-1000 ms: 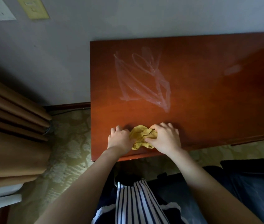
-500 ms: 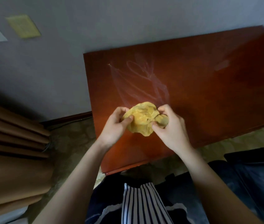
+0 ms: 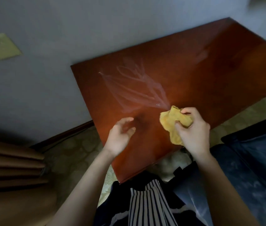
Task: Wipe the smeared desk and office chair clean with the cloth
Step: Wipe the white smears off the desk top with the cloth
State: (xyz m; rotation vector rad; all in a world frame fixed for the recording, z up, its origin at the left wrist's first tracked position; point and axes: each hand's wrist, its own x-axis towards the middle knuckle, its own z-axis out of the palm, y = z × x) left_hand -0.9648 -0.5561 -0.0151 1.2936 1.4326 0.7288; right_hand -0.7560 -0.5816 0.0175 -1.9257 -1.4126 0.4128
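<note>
The reddish-brown wooden desk (image 3: pixel 194 75) stands against the wall and carries white scribbled smears (image 3: pixel 137 90) on its left half. A fainter smear (image 3: pixel 202 53) lies further right. My right hand (image 3: pixel 194 132) grips a bunched yellow cloth (image 3: pixel 171 123) just above the desk's near edge, below and right of the big smear. My left hand (image 3: pixel 120 136) hovers over the desk's front left part with loose fingers, holding nothing. The dark blue chair seat (image 3: pixel 256 168) with pale dusty marks shows at the lower right.
A grey wall (image 3: pixel 63 30) runs behind the desk with a yellowish switch plate (image 3: pixel 1 46). Brown curtain folds (image 3: pixel 10 168) hang at the left. Patterned floor (image 3: pixel 73 157) shows between curtain and desk. My striped clothing (image 3: pixel 147 206) fills the bottom centre.
Both hands lifted the cloth off the desk's near edge; now my left hand has let go and drawn left, while my right hand alone keeps the cloth. The view has tilted.
</note>
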